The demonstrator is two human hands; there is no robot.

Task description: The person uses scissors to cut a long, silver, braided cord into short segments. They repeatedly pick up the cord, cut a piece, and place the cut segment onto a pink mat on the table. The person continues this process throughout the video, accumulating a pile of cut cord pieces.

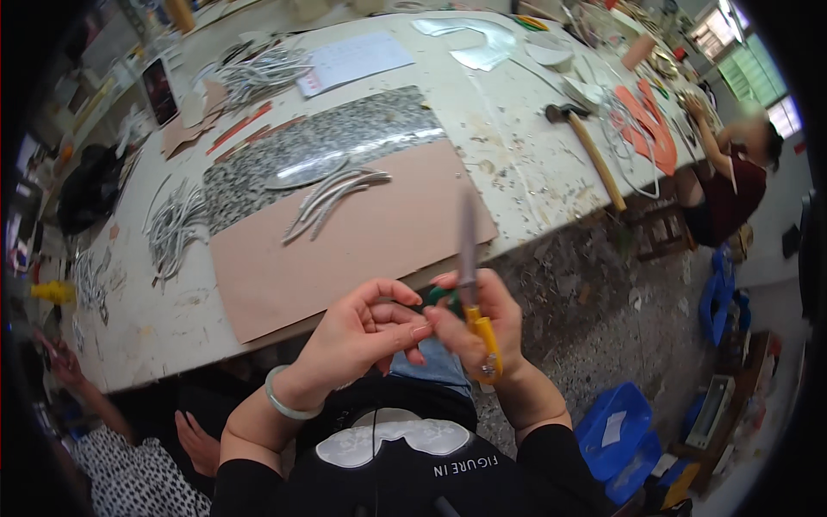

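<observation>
Near the edge of the table (172, 345), room over littered floor (564, 302), right hand (506, 303) gripping a yellow-handled bladed tool (469, 289) (blurred, pointing away); left hand (366, 332) fingers curled, hold unclear.

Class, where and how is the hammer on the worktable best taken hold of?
Probably by the lower half of its wooden handle, from the wearer's side: the hammer lies with its dark head away and the slim, uncovered handle slanting to the worktable's edge. The right hand is nearer, but holds a yellow-handled cutting tool.

a white table (155, 336) bears a hammer (594, 160) and silvery strips (175, 226).
</observation>
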